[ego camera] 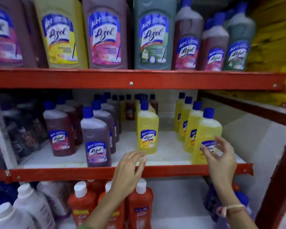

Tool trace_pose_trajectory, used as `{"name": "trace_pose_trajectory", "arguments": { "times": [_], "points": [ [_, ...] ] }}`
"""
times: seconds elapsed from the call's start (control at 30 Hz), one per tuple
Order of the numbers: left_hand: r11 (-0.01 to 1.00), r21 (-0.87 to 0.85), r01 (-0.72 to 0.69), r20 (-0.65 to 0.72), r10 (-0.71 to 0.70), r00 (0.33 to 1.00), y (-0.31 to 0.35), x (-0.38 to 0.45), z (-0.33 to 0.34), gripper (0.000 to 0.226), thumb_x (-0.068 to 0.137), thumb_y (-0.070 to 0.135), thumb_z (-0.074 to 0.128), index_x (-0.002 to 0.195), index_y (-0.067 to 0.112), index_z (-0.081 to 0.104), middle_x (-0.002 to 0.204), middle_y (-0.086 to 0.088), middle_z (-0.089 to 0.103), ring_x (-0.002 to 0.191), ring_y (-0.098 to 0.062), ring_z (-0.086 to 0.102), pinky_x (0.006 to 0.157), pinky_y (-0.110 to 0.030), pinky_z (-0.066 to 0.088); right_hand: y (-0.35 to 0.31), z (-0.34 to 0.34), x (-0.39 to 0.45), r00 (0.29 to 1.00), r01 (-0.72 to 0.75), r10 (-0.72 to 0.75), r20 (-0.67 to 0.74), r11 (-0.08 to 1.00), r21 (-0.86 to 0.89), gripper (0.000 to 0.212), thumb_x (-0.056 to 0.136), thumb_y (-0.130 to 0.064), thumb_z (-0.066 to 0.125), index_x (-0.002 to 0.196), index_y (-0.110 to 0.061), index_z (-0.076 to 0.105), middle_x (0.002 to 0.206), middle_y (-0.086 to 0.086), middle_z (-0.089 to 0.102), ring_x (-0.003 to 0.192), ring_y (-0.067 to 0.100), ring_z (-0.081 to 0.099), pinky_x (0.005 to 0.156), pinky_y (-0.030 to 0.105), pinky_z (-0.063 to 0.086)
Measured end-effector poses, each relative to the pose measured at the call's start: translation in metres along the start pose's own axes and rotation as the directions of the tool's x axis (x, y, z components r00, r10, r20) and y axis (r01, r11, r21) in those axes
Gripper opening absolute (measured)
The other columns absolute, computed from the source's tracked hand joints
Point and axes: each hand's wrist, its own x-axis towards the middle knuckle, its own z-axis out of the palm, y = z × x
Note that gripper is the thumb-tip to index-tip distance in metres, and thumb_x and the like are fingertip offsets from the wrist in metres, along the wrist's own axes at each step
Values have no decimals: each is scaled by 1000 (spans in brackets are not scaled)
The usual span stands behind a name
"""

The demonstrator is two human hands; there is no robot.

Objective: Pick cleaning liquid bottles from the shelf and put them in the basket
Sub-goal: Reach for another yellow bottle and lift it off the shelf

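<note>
On the middle shelf (168, 151) stand small cleaning liquid bottles with blue caps. A yellow bottle (147, 128) stands mid-shelf, and my left hand (130, 171) reaches up just below its base, fingers apart, holding nothing. A row of yellow bottles runs back on the right; the front one (206, 129) has my right hand (220, 159) open in front of its label, fingers curled around but not closed on it. Purple (96, 139) and dark red (59, 129) bottles stand to the left. No basket is in view.
Red metal shelf rails (130, 80) cross above and below the middle shelf. Large cleaner bottles (106, 33) fill the top shelf. Orange-red bottles with white caps (139, 207) and white bottles (31, 205) stand on the lower shelf. A red upright post (277, 187) is at the right.
</note>
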Motion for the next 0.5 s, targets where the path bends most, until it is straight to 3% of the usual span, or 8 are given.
{"name": "trace_pose_trajectory", "arguments": {
  "times": [0.07,0.13,0.2,0.27,0.3,0.4,0.5],
  "points": [
    [998,69,-4,14,3,1000,-8,0,6,43,91,45,35,109,20,64,112,4,68,107,-11,55,96,-22,37,11,1,13,999,15,-19,-41,995,-104,79,69,-29,83,134,-14,43,131,15,48,120,31,47,98,55,46],
    [992,125,20,31,-24,999,-16,-3,11,48,89,48,31,110,20,64,113,4,68,107,-11,55,99,-27,38,15,2,26,998,-45,49,29,991,-128,92,64,-32,85,139,-13,35,135,15,47,124,33,46,98,51,45],
    [986,161,47,52,-56,997,-25,-7,16,52,88,50,28,111,20,63,114,4,68,108,-12,56,105,-37,38,13,-1,37,968,-182,179,174,983,-1,86,64,-31,85,135,-16,39,126,12,58,100,29,66,75,40,59],
    [977,204,57,81,-75,994,-33,-11,21,57,88,55,23,114,22,61,116,5,67,111,-11,56,113,-38,26,18,-4,48,921,-258,228,314,964,56,79,63,-31,85,130,-17,44,109,10,68,68,20,73,51,28,58],
    [970,238,46,90,-69,994,-37,-13,24,60,89,59,20,115,23,60,117,6,66,113,-10,55,114,-34,20,22,-6,53,902,-274,231,365,959,70,80,61,-33,85,128,-17,45,105,10,70,63,18,72,49,28,58],
    [951,310,1,116,-39,992,-43,-19,30,56,92,57,22,121,25,56,123,7,63,118,-7,52,112,-34,12,28,-6,62,857,-331,239,456,934,134,75,56,-35,83,122,-21,49,104,12,71,73,22,73,55,34,59],
    [943,333,-19,132,-26,991,-45,-21,30,51,92,54,26,130,27,48,135,8,54,126,-5,44,113,-36,9,26,1,57,876,-306,196,441,932,193,62,61,-32,84,115,-31,53,103,10,72,80,28,74,57,38,61]
  ]
}}
